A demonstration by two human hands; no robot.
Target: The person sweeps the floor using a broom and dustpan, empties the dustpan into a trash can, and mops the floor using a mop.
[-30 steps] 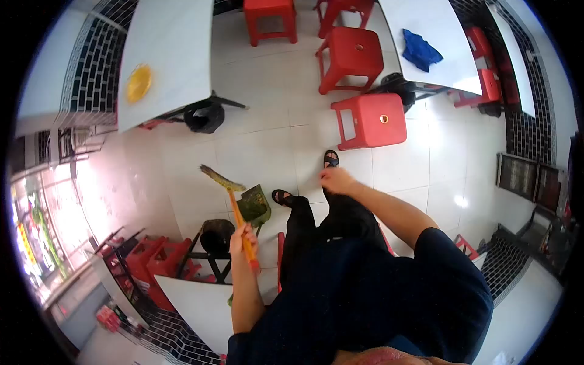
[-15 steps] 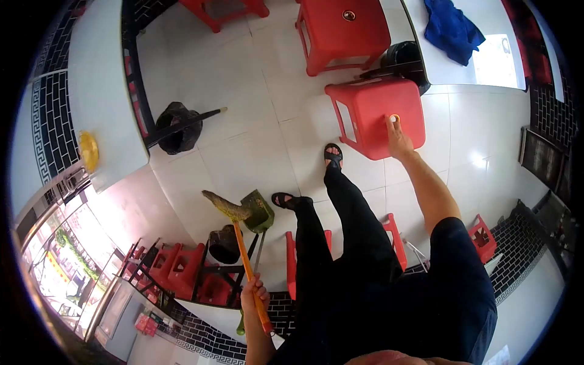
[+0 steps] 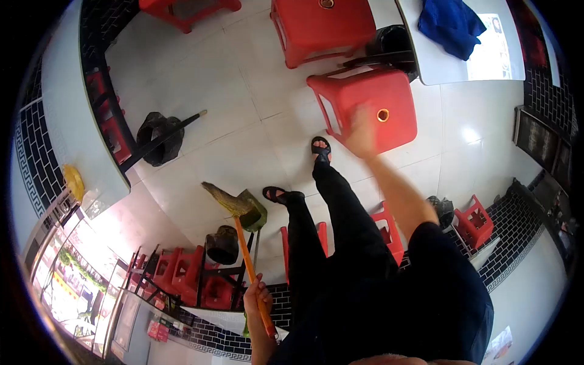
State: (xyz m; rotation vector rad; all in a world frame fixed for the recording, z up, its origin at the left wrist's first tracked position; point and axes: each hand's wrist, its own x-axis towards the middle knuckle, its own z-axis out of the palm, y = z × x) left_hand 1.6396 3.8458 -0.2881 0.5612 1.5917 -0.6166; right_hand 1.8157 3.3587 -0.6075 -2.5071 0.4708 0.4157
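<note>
Nearest, the left hand (image 3: 258,298) is clenched round the orange handle of a broom (image 3: 243,243), a smooth, slim stick whose long axis runs forward from the grip and slightly leftward. At its far end the bristle head (image 3: 222,198) splays out to the left, rough, fibrous and yellow-brown. Just right of the bristles a green dustpan (image 3: 252,214), boxy and grimy, sits on the pale, glossy floor tiles (image 3: 286,128); its thin rod (image 3: 257,243) runs back towards the left hand, though whether those fingers also hold it I cannot tell. Left of the rod stands a dark, rounded bin (image 3: 222,245). Farther forward, the right hand (image 3: 360,137) is blurred over the left edge of a red stool (image 3: 395,91), by the seat's near left corner; contact and finger closure cannot be made out. The stool is in front of the right arm, which is nearer to it than the left, and its hard, square seat has rounded corners and a ringed hole (image 3: 382,115) around the middle. Beyond are another red stool (image 3: 331,30) and a black-bagged bin (image 3: 389,41) at the left edge of a white table (image 3: 438,70), where a soft, crumpled blue cloth (image 3: 450,27) lies.
</note>
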